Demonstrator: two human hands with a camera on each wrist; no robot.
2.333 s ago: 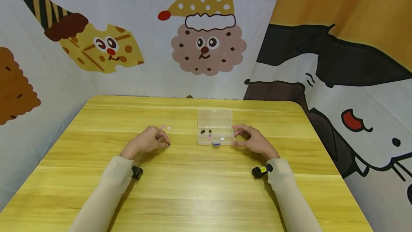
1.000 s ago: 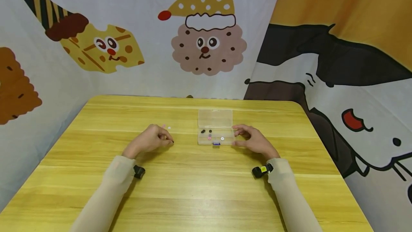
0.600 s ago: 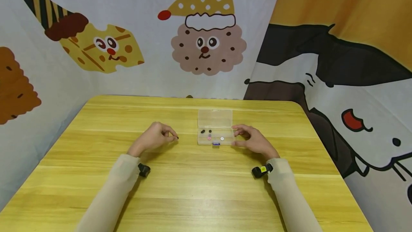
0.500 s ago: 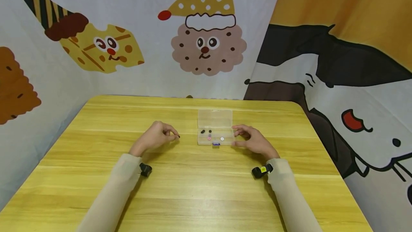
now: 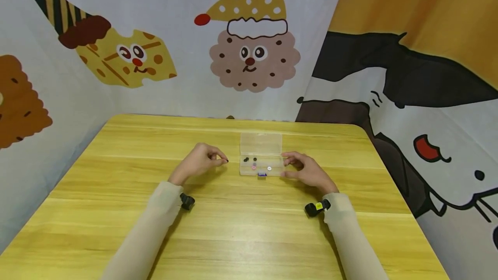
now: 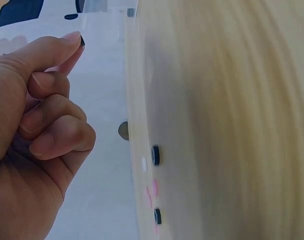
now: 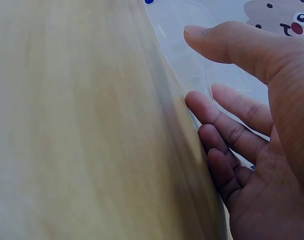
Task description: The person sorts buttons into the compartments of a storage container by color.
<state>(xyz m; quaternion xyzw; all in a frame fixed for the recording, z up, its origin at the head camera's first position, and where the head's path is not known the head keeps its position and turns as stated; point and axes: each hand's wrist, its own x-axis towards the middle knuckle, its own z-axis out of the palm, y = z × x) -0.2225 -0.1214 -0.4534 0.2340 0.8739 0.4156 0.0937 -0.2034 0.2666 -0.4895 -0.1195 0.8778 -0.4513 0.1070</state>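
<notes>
Hands [image 5: 199, 160] [image 5: 306, 170] beside box [image 5: 261, 163], gap at left

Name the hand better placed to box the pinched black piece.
Left, probably: the left hand pinches the black piece near the open box; the right hand sits at the box's right end.

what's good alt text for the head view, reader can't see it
A person's left hand pinches a small black piece left of an open clear box on a wooden table. The right hand is at the box's right side; black, pink and white bits lie inside.
</notes>
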